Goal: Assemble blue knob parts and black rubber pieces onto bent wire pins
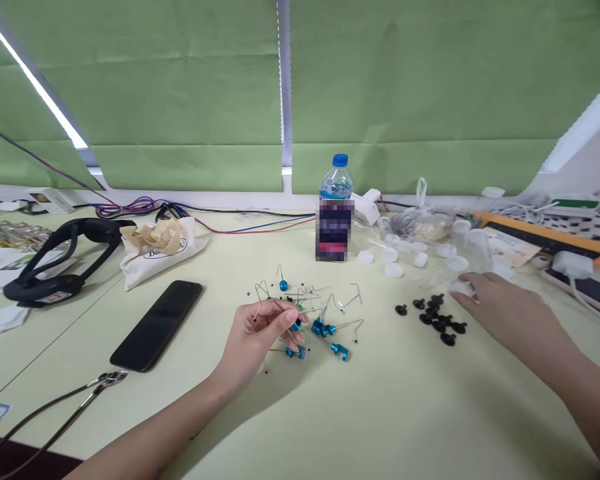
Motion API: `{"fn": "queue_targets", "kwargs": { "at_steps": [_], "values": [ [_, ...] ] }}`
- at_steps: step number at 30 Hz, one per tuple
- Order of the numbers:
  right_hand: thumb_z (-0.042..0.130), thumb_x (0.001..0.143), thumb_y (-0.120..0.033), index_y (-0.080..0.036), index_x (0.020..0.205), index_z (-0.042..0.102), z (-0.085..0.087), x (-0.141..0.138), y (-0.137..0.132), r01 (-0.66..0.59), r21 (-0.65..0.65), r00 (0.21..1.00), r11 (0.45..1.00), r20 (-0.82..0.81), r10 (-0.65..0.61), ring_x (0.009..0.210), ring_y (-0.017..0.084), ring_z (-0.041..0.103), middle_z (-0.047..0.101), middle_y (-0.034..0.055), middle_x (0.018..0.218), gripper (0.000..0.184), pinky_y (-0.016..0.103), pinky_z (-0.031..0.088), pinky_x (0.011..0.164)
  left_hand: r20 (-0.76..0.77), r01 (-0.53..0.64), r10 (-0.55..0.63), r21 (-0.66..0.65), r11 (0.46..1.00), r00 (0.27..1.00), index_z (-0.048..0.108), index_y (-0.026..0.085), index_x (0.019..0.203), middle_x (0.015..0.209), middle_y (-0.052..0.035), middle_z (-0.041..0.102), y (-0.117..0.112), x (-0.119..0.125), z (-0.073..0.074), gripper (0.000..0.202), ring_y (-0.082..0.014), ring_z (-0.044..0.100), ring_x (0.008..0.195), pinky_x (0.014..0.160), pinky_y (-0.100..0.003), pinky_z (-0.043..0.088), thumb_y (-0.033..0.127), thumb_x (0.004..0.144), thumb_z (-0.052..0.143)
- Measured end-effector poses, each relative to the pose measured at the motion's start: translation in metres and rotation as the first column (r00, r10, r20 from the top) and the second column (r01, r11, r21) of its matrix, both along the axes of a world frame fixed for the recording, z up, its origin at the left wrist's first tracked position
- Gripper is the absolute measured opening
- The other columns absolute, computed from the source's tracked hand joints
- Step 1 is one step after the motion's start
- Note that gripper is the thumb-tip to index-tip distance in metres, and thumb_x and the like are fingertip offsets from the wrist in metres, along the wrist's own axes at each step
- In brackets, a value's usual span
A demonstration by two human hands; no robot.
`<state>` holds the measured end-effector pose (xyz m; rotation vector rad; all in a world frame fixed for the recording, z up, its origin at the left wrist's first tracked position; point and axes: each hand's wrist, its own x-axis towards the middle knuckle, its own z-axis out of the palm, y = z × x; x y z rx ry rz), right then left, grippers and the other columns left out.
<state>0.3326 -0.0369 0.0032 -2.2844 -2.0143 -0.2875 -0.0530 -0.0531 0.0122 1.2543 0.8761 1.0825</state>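
Observation:
My left hand (265, 330) is closed, thumb against fingers, on a blue metal piece with a bent wire (295, 325). Around it on the table lie several similar blue metal pieces (340, 351) with thin bent wires, and one (283, 285) lies just beyond the fingers. A small hex key (353, 295) is to their right. At the right, my right hand (497, 303) has its fingers around a white plastic cap (463, 288); the fingertips are partly hidden. Several small black round-headed parts (440, 321) lie left of that hand.
Loose white caps (394, 270) and clear plastic tubes (433, 275) lie beyond my right hand. A water bottle (335, 230) stands at the back. On the left are a phone (157, 325), a cloth pouch (163, 250) and a black headset (65, 267). Cables (250, 230) run along the wall.

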Motion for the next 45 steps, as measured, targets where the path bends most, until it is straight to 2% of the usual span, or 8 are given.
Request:
{"fn": "queue_targets", "kwargs": {
  "at_steps": [3,6,9,26,30,34,40,45],
  "values": [
    [0.04,0.091,-0.038,-0.025,0.105,0.051,0.011,-0.064,-0.024,-0.226,0.23,0.949,0.947,-0.168,0.267,0.079,0.03,0.061,0.06,0.0141,0.101,0.022,0.04,0.046,0.061,-0.005,-0.014,0.014,-0.006,1.0,1.0,0.068,0.011,0.076,0.084,-0.0071,0.069,0.003,0.0,-0.001,0.023,-0.0117,0.062,0.056,0.054,-0.024,0.055,0.031,0.085,0.061],
    [0.048,0.09,-0.03,-0.026,0.108,0.053,0.003,-0.129,-0.056,-0.666,0.069,0.633,0.743,-0.473,0.612,0.081,0.021,0.061,0.063,0.0065,0.096,0.019,0.032,0.052,0.067,-0.021,-0.014,0.013,-0.018,1.0,1.0,0.067,0.011,0.076,0.086,-0.0079,0.07,0.005,0.001,-0.003,0.023,-0.0112,0.062,0.056,0.053,-0.024,0.055,0.032,0.084,0.062],
    [0.052,0.089,-0.026,-0.023,0.115,0.051,-0.014,-0.164,-0.078,-0.777,0.003,0.518,0.63,-0.566,0.642,0.098,0.02,0.058,0.06,0.0071,0.11,0.026,0.034,0.051,0.083,-0.031,-0.005,0.005,-0.024,1.0,1.0,0.067,0.01,0.075,0.085,-0.0075,0.07,0.005,0.003,-0.005,0.024,-0.0107,0.062,0.055,0.053,-0.023,0.055,0.032,0.083,0.062],
    [0.046,0.09,-0.018,-0.018,0.114,0.05,-0.033,-0.171,-0.053,-0.742,0.122,0.531,0.659,-0.493,0.689,0.099,0.022,0.051,0.056,0.0086,0.107,0.024,0.039,0.048,0.086,-0.093,0.101,-0.112,-0.112,0.989,0.989,0.068,0.009,0.077,0.08,-0.0072,0.067,0.003,0.011,-0.016,0.029,-0.0118,0.061,0.058,0.052,-0.023,0.051,0.038,0.082,0.063],
    [0.057,0.087,-0.034,-0.02,0.114,0.052,-0.031,-0.168,-0.056,-0.73,0.111,0.504,0.674,-0.579,0.641,0.099,0.023,0.05,0.054,0.0083,0.108,0.031,0.039,0.046,0.085,-0.149,0.12,-0.129,-0.068,0.99,0.98,0.067,0.011,0.08,0.083,-0.0077,0.066,0.002,0.012,-0.022,0.029,-0.0132,0.06,0.062,0.054,-0.024,0.051,0.038,0.084,0.059],
    [0.037,0.094,-0.051,-0.017,0.096,0.059,-0.031,-0.163,-0.061,-0.572,0.236,0.307,0.785,-0.826,0.472,0.082,0.018,0.053,0.056,0.0062,0.088,0.04,0.031,0.045,0.074,-0.368,0.134,-0.068,0.157,0.978,0.927,0.067,0.014,0.081,0.077,-0.0059,0.064,-0.004,0.013,-0.024,0.027,-0.0137,0.058,0.064,0.056,-0.023,0.049,0.034,0.089,0.052],
    [0.028,0.089,-0.067,-0.015,0.059,0.052,-0.019,-0.171,-0.071,-0.429,-0.128,-0.048,0.894,-0.985,-0.164,0.037,0.006,0.034,0.041,-0.0035,0.044,0.064,0.019,0.024,0.038,-0.497,0.286,0.115,0.656,0.698,0.86,0.063,0.016,0.093,0.085,-0.0071,0.067,-0.011,0.012,-0.032,0.016,-0.017,0.062,0.078,0.071,-0.026,0.049,0.011,0.089,0.048],
    [0.044,0.083,-0.067,-0.016,0.059,0.049,-0.009,-0.172,-0.067,-0.512,-0.164,-0.06,0.843,-0.973,-0.225,0.034,0.004,0.03,0.043,-0.0056,0.041,0.056,0.017,0.021,0.036,-0.464,0.278,0.202,0.768,0.577,0.863,0.06,0.018,0.102,0.09,-0.0077,0.069,-0.011,0.012,-0.037,0.024,-0.0176,0.064,0.082,0.074,-0.026,0.051,0.004,0.086,0.049]
  ]
}}
